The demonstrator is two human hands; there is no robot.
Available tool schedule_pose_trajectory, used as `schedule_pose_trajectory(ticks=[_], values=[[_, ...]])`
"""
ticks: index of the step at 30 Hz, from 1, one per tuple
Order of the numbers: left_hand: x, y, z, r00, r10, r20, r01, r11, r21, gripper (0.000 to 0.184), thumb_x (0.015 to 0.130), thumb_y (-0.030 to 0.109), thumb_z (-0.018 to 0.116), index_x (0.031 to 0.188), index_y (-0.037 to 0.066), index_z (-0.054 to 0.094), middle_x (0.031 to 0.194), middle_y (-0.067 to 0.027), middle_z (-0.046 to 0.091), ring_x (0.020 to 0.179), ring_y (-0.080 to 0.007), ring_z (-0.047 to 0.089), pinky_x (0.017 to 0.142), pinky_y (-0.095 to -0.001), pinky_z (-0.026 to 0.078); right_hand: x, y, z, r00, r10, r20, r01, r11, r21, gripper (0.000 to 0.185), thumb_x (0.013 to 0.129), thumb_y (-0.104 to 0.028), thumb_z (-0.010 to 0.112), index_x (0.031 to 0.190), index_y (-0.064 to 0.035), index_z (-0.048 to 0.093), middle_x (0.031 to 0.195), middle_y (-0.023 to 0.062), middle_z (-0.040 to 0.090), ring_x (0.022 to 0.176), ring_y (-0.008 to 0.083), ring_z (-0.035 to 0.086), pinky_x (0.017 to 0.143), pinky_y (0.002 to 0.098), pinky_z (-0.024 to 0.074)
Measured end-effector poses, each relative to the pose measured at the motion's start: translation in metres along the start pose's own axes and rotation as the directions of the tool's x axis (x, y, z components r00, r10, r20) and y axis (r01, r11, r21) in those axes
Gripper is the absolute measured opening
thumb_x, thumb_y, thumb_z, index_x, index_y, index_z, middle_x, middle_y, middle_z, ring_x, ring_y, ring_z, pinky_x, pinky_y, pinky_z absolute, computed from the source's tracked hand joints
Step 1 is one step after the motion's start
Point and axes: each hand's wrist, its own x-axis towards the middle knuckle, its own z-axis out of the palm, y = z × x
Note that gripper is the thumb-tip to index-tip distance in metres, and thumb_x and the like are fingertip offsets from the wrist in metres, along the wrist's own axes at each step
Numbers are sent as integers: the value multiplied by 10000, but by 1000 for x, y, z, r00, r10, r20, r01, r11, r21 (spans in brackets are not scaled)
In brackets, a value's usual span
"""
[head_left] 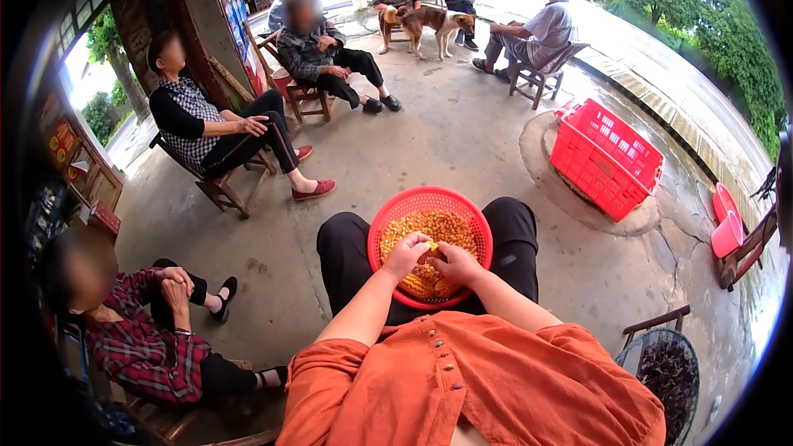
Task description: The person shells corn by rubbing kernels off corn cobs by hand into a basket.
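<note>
A round red plastic basket [481,227] rests on my lap between my knees, filled with loose yellow corn kernels [434,221]. Some corn cobs [425,282] with kernels on them lie at its near side. Over the basket, my left hand [405,256] and my right hand [459,265] meet with fingers closed around a corn cob [432,246]. Only a little of that cob shows, bright yellow between the fingertips; the rest is hidden by my fingers.
A red plastic crate [607,161] stands ahead to the right. Several people sit on wooden chairs around the left and far side, and a brown-and-white dog [425,25] stands among them. At right are a pink bucket [727,234] and a dark-filled basket [665,376].
</note>
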Motion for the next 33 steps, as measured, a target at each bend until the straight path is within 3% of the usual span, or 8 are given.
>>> schedule_pose_trajectory(ticks=[3, 10, 18, 21, 25, 33], values=[[1, -2, -2, 1000, 15, 16, -15, 999, 34, 156, 898, 86, 513, 1039, 49, 570, 892, -16, 598, 751, -91, 576, 701, -246, 502, 0, 1, 1, 1000, -7, 5, 8, 1000, -25, 281, 868, -284, 640, 934, -20, 569, 810, 164, 637, 752, 288, 624, 672, 379, 476], [0, -3, 1, 996, 91, 7, -91, 986, 140, 172, 878, 36, 500, 1037, 40, 565, 877, -12, 588, 744, -77, 562, 681, -233, 491, -1, -4, -1, 999, -39, -9, 39, 999, -29, 275, 874, -287, 631, 923, -24, 570, 814, 163, 639, 758, 309, 621, 678, 395, 476], [1, -5, 2, 988, 154, 8, -152, 967, 204, 174, 819, 3, 514, 983, 49, 553, 846, -12, 576, 748, -81, 546, 674, -223, 468, 2, 5, 3, 997, -72, -15, 72, 997, -18, 296, 872, -298, 637, 908, -11, 571, 789, 160, 635, 715, 273, 613, 662, 377, 477], [-1, 0, 1, 1000, 31, -4, -30, 994, 105, 190, 854, 34, 499, 1038, 35, 550, 847, -11, 578, 724, -86, 553, 660, -229, 478, -2, -6, -2, 999, -35, -5, 35, 999, -5, 289, 869, -291, 638, 909, -13, 571, 788, 161, 633, 716, 276, 612, 661, 379, 477], [-3, 5, 3, 1000, 8, -3, -8, 999, 39, 173, 872, 66, 492, 1027, 36, 561, 844, -11, 581, 718, -86, 553, 667, -232, 479, -1, -1, 1, 998, -59, -26, 59, 998, -5, 283, 865, -286, 640, 907, -14, 573, 786, 165, 631, 718, 277, 613, 659, 380, 476], [1, -3, 2, 990, 143, -14, -137, 968, 210, 138, 862, 29, 488, 981, 49, 555, 791, -4, 563, 676, -73, 530, 607, -221, 450, 0, 0, 1, 999, -47, -4, 47, 999, -18, 267, 859, -279, 638, 908, -26, 569, 791, 169, 628, 730, 293, 615, 664, 383, 478]])
